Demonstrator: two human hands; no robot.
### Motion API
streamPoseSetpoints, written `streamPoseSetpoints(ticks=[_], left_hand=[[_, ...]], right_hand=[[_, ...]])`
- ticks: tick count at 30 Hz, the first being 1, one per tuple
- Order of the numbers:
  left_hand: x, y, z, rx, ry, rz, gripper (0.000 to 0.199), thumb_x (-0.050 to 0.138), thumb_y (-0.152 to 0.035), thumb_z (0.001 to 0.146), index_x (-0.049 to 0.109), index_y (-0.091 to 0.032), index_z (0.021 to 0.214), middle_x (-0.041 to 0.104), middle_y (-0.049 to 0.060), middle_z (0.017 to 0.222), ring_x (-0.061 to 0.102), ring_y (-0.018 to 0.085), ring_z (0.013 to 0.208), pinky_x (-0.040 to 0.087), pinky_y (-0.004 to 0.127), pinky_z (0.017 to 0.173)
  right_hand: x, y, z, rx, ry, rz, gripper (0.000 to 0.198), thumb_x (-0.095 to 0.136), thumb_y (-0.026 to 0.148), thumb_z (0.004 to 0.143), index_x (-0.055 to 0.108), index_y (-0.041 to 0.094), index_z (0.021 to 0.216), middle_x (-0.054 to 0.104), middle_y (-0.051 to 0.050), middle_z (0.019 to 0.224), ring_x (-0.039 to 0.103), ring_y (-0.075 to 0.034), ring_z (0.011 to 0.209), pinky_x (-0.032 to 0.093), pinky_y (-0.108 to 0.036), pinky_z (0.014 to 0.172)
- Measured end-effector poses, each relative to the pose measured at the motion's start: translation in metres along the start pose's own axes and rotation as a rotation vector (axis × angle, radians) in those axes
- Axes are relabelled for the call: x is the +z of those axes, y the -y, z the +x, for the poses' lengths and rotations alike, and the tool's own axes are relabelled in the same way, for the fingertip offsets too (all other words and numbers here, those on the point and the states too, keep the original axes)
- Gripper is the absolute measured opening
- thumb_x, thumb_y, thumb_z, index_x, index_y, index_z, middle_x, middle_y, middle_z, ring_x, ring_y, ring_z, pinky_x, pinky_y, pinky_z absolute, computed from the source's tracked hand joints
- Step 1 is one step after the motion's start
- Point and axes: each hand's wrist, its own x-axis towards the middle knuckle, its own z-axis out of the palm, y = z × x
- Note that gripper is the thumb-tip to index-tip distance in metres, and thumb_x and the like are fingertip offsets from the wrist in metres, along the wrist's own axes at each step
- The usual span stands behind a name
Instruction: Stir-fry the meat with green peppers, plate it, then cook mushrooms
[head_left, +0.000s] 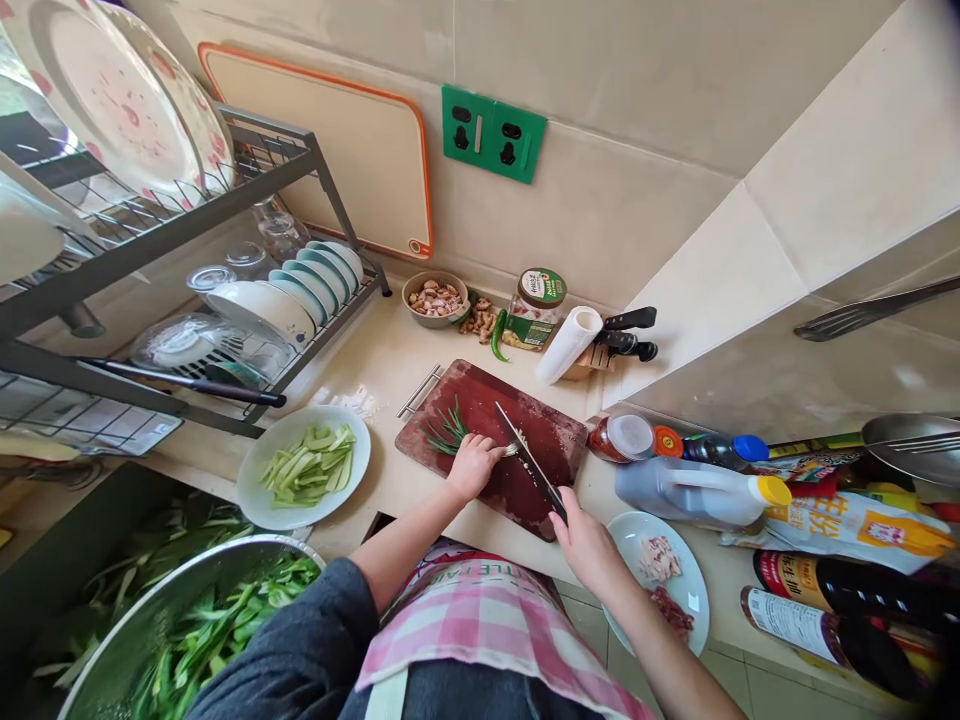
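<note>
Left fingers (489, 449) curl closed over scallions (448, 429); right fingers (569, 505) wrap around a knife (533, 462).

Beige tiled wall (637, 150), 2 green socket plates (492, 130), countertop (360, 360), tiled floor (724, 680)

A dish rack (172, 237) — plates (124, 95) on top (red-patterned).

Knife handle (554, 498), its end out of sight within right fingers (570, 502)
</note>
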Motion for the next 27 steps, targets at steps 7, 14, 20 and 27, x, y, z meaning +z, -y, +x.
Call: streamPoseSetpoints(ticks=[7, 14, 20, 27], left_hand=[[-0.011, 0.010, -0.008, 0.009, -0.025, -0.045, 0.018, 0.056, -0.035, 0.084, 0.065, -0.021, 0.092, 0.066, 0.007, 0.089, 0.055, 0.023, 0.095, 0.038, 0.040, 0.090], [-0.008, 0.025, -0.020, 0.060, -0.101, -0.051, 0.029, 0.047, -0.018, 0.089, 0.066, -0.032, 0.106, 0.065, 0.002, 0.089, 0.058, 0.017, 0.087, 0.025, 0.051, 0.107], [0.006, 0.022, -0.011, 0.048, -0.116, -0.090, 0.016, 0.053, -0.023, 0.086, 0.069, -0.023, 0.090, 0.066, 0.001, 0.075, 0.059, 0.016, 0.079, 0.034, 0.042, 0.104], [0.001, 0.027, -0.029, 0.019, -0.140, -0.129, 0.023, 0.055, -0.030, 0.086, 0.065, -0.027, 0.106, 0.066, 0.005, 0.108, 0.056, 0.021, 0.101, 0.031, 0.049, 0.105]], right_hand=[[0.036, -0.001, 0.005, 0.066, -0.059, -0.003, 0.039, 0.033, 0.027, 0.093, 0.042, 0.014, 0.129, 0.071, -0.012, 0.087, 0.068, -0.023, 0.078, 0.045, -0.027, 0.063], [-0.001, -0.004, -0.003, -0.013, -0.078, 0.200, 0.035, 0.031, 0.035, 0.092, 0.044, 0.020, 0.120, 0.069, -0.007, 0.091, 0.066, -0.022, 0.079, 0.045, -0.028, 0.066], [0.016, 0.005, -0.010, 0.011, -0.038, 0.093, 0.032, 0.033, 0.029, 0.093, 0.045, 0.018, 0.119, 0.070, -0.010, 0.089, 0.067, -0.022, 0.077, 0.043, -0.026, 0.061], [0.051, 0.002, -0.002, 0.055, -0.094, 0.022, 0.037, 0.031, 0.029, 0.094, 0.043, 0.013, 0.126, 0.070, -0.012, 0.086, 0.068, -0.023, 0.075, 0.044, -0.027, 0.060]])
